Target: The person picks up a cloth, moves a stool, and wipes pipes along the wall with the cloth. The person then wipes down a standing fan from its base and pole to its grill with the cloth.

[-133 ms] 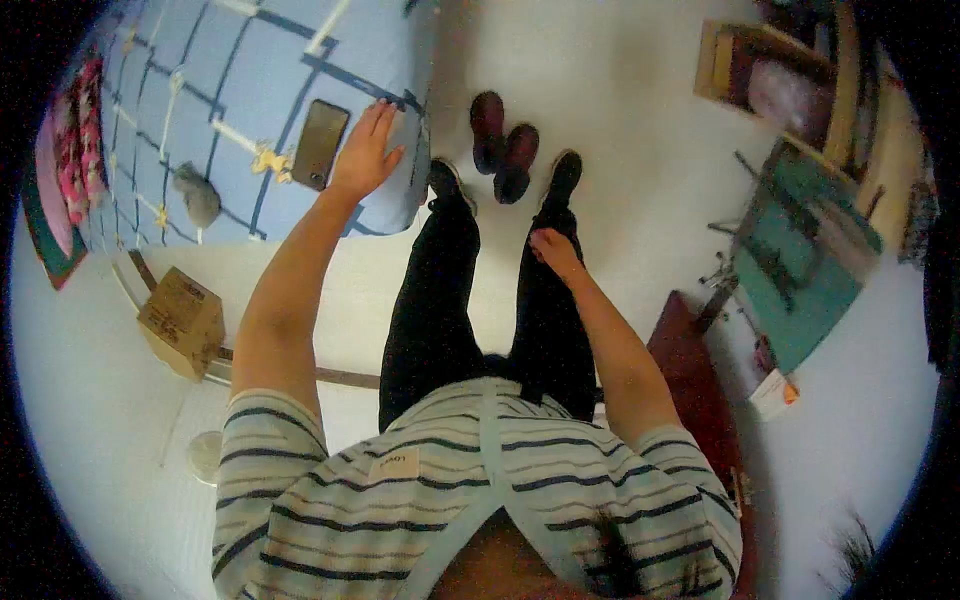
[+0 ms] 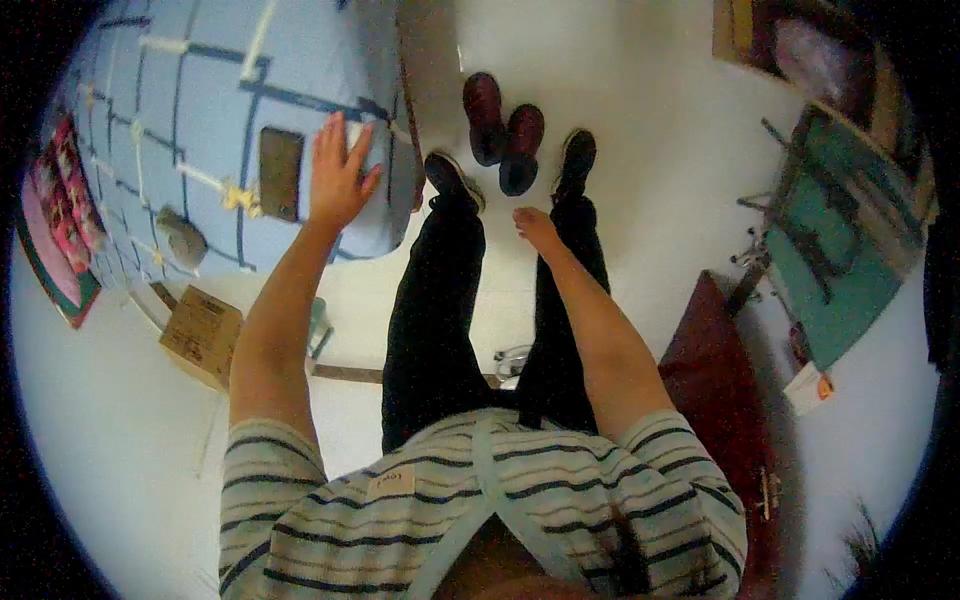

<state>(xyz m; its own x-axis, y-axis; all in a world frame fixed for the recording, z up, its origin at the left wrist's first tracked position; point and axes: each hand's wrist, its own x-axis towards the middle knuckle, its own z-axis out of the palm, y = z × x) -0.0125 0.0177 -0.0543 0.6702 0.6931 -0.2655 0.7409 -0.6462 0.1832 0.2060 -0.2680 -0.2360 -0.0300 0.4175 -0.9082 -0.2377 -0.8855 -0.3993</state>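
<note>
My left hand [image 2: 342, 180] lies on the blue checked bed sheet [image 2: 215, 115], palm down, with its fingers spread. Close beside it on the left is a dark smartphone [image 2: 281, 172], lying flat and apart from the fingers. A small pale patch shows near my fingertips; I cannot tell whether it belongs to the sheet. My right hand [image 2: 537, 228] hangs in front of my right leg, its fingers loosely curled, and nothing shows in it. Farther left on the bed sits a small grey object [image 2: 181, 238], too blurred to name.
Two dark red shoes [image 2: 503, 135] stand on the floor between my feet. A cardboard box [image 2: 202, 335] is at the left, near the bed's edge. At the right are a green board-like surface [image 2: 845, 235] and a dark red panel [image 2: 720, 390]. Wooden shelving [image 2: 735, 30] stands beyond.
The view has turned slightly, and the bed appears farther left. My left hand's fingers have spread wider. My right hand has shifted left relative to my leg.
</note>
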